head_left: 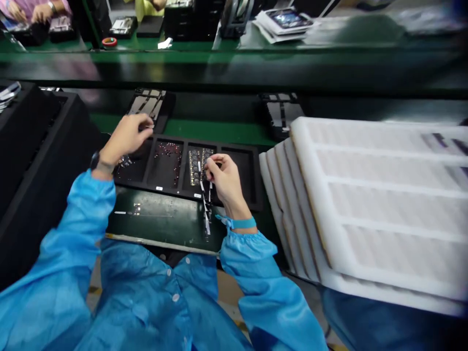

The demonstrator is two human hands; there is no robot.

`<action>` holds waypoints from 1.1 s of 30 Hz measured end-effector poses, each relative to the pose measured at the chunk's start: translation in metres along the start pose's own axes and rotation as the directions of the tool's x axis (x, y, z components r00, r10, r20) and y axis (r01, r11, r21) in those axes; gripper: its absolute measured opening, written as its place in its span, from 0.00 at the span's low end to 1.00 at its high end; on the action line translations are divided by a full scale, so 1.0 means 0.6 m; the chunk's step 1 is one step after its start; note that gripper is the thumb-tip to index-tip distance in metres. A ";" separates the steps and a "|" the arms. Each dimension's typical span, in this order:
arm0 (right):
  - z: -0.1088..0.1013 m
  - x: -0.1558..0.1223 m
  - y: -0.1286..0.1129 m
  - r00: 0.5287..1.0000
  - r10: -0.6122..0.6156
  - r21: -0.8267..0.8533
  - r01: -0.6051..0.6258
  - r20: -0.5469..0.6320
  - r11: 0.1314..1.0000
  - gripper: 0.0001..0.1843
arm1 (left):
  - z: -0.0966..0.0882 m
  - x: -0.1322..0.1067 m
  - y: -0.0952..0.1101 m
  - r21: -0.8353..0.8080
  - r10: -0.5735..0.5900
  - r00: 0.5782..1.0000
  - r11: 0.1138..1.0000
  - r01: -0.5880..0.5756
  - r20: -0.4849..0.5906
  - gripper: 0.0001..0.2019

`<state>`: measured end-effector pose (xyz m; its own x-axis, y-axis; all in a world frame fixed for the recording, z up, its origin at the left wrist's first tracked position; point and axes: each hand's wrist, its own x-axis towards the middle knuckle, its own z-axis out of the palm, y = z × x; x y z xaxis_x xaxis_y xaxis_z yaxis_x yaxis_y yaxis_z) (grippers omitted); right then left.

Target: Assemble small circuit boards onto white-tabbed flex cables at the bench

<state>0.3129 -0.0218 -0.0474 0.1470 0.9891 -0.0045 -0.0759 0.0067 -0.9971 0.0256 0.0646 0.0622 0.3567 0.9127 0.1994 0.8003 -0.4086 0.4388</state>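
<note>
Stack of white foam trays (383, 195) fills the right side, leaning against one another, just beside the black compartment tray (252, 170). Large black bin (32, 161) at left. Green bench (219, 130) runs behind; farther back a co-worker's hands (25, 12) at another station, red tape roll (109, 42) near them. Compartment tray lies crosswise, long axis left to right, four pockets; middle pockets hold small circuit parts (167, 155). Dark plate (164, 219) sits in front of it. Left hand (127, 136) curled over the tray's far-left pocket, fingers pinched, possibly on a small part (blurred). Right hand (224, 180) pinches thin white strips (206, 204) that hang toward the person, long axis near to far, over the tray's front edge
</note>
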 end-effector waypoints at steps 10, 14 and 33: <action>0.033 -0.034 -0.024 0.953 0.013 0.000 -0.013 0.304 1.000 0.19 | 0.122 -0.397 0.020 -0.062 -0.248 0.968 0.968 0.244 -0.049 0.14; 0.051 -0.042 -0.020 0.877 0.071 0.059 -0.112 0.475 0.992 0.25 | 0.133 -0.389 0.018 -0.121 -0.297 0.954 0.949 0.290 -0.045 0.10; 0.045 -0.038 -0.025 0.865 0.089 -0.054 -0.072 0.494 0.996 0.19 | 0.121 -0.380 0.011 -0.437 -0.440 0.894 0.823 0.363 -0.087 0.12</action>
<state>0.2838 -0.0407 -0.0302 -0.3664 0.9288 -0.0554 -0.0333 -0.0726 -0.9968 -0.0154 -0.1460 -0.0442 -0.0749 0.9953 0.0610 0.5771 -0.0066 0.8166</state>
